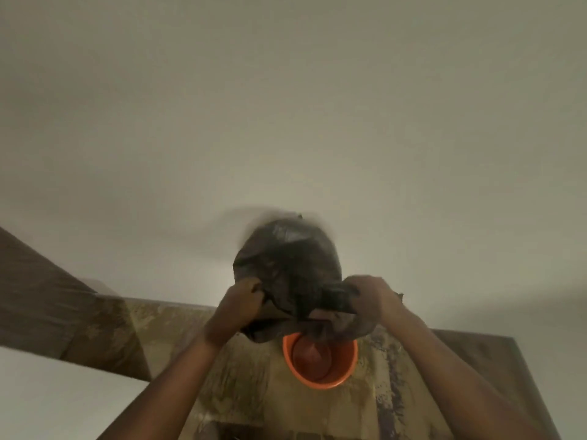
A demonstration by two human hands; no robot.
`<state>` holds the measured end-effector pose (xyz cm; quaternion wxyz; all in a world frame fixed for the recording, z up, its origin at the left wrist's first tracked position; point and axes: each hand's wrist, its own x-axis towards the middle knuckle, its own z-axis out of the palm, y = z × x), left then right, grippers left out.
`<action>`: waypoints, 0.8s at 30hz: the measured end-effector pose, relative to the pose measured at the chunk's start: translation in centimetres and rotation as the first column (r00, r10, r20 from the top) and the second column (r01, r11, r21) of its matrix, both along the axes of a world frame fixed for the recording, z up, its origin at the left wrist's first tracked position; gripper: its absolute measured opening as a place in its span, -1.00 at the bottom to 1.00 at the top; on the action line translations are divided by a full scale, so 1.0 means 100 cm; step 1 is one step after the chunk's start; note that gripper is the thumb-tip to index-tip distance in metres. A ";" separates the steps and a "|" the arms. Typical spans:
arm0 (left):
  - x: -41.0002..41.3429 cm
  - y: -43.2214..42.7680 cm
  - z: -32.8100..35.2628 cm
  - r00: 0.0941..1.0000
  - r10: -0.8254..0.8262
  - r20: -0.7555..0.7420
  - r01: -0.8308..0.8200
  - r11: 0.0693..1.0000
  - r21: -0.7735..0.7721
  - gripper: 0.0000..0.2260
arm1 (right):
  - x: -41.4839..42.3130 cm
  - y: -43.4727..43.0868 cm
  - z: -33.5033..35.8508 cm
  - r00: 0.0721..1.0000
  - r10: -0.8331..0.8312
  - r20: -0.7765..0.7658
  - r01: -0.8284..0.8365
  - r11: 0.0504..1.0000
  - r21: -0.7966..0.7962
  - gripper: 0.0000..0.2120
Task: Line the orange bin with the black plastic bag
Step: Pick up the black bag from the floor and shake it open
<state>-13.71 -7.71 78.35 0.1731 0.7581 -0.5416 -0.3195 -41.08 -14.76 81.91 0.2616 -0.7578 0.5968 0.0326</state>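
The black plastic bag (pixel 286 258) is puffed up with air and raised in front of me, its top blurred. My left hand (pixel 243 301) grips the bag's open edge on the left. My right hand (pixel 368 296) grips the edge on the right. Both hands hold the bag above the orange bin (pixel 319 381). The bin stands upright and open on a patterned table (pixel 235 369), just below the bag's lower folds, which hide part of its far rim.
A pale wall (pixel 286 106) fills most of the view behind the bag. A brown surface (pixel 47 296) runs off to the left of the table. The table's right edge (pixel 527 376) meets a pale floor or wall.
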 end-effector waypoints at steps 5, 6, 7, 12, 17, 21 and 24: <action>-0.009 -0.027 0.084 0.636 0.363 -0.681 -0.487 0.873 0.010 -0.73 | 0.011 -0.044 0.064 0.874 -0.233 0.426 0.337 0.923 -0.186 -0.55; -0.011 -0.032 0.102 0.593 0.358 -0.721 -0.586 0.806 -0.081 -0.73 | 0.014 -0.044 0.084 0.789 -0.249 0.561 0.433 0.874 -0.221 -0.62; -0.015 -0.034 0.114 0.592 0.341 -0.731 -0.658 0.728 -0.193 -0.75 | 0.012 -0.041 0.099 0.696 -0.213 0.686 0.514 0.815 -0.267 -0.71; -0.043 -0.003 0.094 0.887 0.262 -0.381 -0.450 0.677 -0.583 -0.66 | 0.029 0.013 0.075 0.884 0.055 0.464 0.302 0.690 -0.658 -0.65; -0.022 0.003 0.004 0.991 -0.056 -0.118 0.060 0.998 0.024 -0.73 | 0.003 0.027 0.006 0.999 0.046 0.029 -0.046 0.999 -0.001 -0.67; -0.005 -0.008 0.014 0.956 0.195 -0.218 -0.225 0.967 -0.120 -0.84 | 0.001 -0.003 0.026 0.909 -0.185 0.372 0.221 0.974 -0.055 -0.66; -0.008 -0.025 0.034 0.956 0.291 -0.017 -0.290 0.956 0.042 -0.56 | 0.015 -0.021 0.051 0.864 -0.277 0.420 0.279 0.959 0.059 -0.74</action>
